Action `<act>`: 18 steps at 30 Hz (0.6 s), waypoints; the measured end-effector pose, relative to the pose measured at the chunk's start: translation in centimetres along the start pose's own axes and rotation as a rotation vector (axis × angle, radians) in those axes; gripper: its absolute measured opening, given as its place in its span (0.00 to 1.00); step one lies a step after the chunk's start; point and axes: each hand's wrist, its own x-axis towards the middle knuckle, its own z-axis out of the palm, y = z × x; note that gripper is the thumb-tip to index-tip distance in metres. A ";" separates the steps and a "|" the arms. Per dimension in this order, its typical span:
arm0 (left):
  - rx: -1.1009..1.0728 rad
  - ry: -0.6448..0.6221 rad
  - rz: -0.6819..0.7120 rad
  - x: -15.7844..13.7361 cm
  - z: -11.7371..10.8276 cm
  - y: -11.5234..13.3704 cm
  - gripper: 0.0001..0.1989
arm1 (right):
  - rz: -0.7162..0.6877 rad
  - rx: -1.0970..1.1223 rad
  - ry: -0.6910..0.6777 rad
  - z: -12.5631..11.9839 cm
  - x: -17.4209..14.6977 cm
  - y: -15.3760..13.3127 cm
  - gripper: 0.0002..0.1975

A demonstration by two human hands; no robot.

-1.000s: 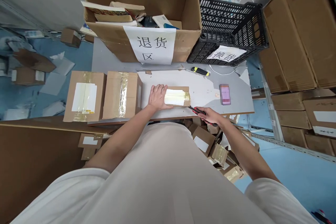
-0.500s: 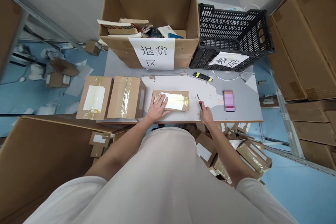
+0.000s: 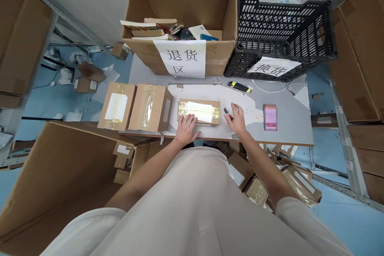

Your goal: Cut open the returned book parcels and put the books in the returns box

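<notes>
My left hand (image 3: 186,129) rests with fingers outstretched on the near edge of a small cardboard box (image 3: 214,117). This box has a white label (image 3: 200,111) on top under shiny clear tape. Just right of the box, a small slim tool with red and black parts (image 3: 229,115) lies at the fingertips of my right hand (image 3: 237,120). The fingers of that hand are apart, with the thumb close to the tool; whether they touch is hard to make out. A black and yellow utility knife (image 3: 239,87) lies farther back on the table.
Two taped boxes (image 3: 115,106) (image 3: 148,108) stand at the left of the table (image 3: 288,128). Behind are a big carton (image 3: 216,58) of books and a black plastic crate (image 3: 300,44). A pink, pixelated rectangle (image 3: 270,118) lies right. Parcels (image 3: 258,190) are heaped below the edge.
My right hand has loosened its grip on the red and black tool, and its fingers have spread. My left hand has slid toward the box's near edge. The view has shifted slightly.
</notes>
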 end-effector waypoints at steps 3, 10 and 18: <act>-0.031 -0.010 0.021 -0.4 0.5 -0.1 0.36 | -0.291 -0.039 -0.168 -0.9 3.3 -3.2 0.38; -0.043 -0.061 0.037 -1.1 0.9 -0.2 0.41 | -0.411 -0.205 -0.448 0.0 6.6 -6.2 0.28; -0.015 -0.052 0.063 -0.8 1.2 -0.4 0.45 | -0.256 -0.079 -0.485 -2.4 12.2 -6.5 0.20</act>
